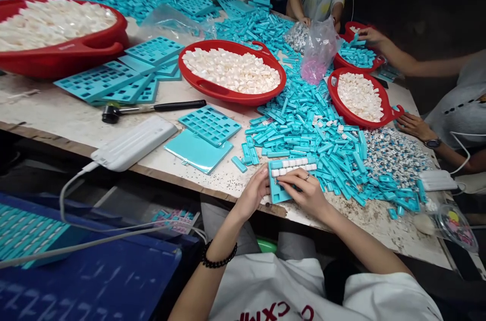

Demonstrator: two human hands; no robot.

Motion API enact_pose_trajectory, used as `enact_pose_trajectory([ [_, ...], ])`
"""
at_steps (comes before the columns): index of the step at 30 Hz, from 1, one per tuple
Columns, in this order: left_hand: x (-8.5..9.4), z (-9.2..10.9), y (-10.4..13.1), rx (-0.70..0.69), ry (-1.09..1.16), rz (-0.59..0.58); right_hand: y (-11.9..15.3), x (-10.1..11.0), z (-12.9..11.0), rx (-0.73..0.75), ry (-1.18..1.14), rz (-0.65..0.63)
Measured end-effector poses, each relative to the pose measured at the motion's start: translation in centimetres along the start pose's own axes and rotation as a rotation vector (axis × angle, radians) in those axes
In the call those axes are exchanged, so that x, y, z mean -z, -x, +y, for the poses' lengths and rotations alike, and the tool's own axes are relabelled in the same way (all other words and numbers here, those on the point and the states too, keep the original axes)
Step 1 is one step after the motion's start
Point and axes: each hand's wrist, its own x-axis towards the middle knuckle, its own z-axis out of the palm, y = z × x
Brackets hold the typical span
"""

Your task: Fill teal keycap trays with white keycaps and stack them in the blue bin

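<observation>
Currently, a slotted teal plastic board (pixel 278 196) is at the desk's (pixel 41 111) six-o'clock edge, two rows of blocky white pieces (pixel 295 163) seated in it. The left hand's (pixel 253 192) fingers clasp its nine-o'clock side; the right hand's (pixel 307 190) thumb and forefinger close together over a slot, whether on a piece I cannot tell. Glossy white bits fill a red oval bowl (pixel 212 89) towards eleven; red shirt lettering (pixel 279 311) at six is upside down, partly hidden.
</observation>
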Motion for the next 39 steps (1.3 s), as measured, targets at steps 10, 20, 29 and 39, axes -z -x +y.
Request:
enact_pose_trajectory([
  [10, 0.8, -0.8, -0.4, 0.064, -0.056, 0.099, -6.2, 1.4, -1.9, -0.123, 0.017, -0.067],
  [20, 1.3, -1.8, -0.7, 0.069, -0.06, 0.146, -14.3, -6.0, -0.9, -0.087, 0.336, -0.654],
  [29, 1.3, -1.4, -0.9, 0.053, -0.016, 0.121, -10.8, -0.4, -1.9, -0.151, -0.083, -0.278],
  [39, 1.2, -1.1, -1.8, 0.083, 0.02, 0.103, 1.6, -1.4, -0.8, -0.359, -0.16, 0.462],
])
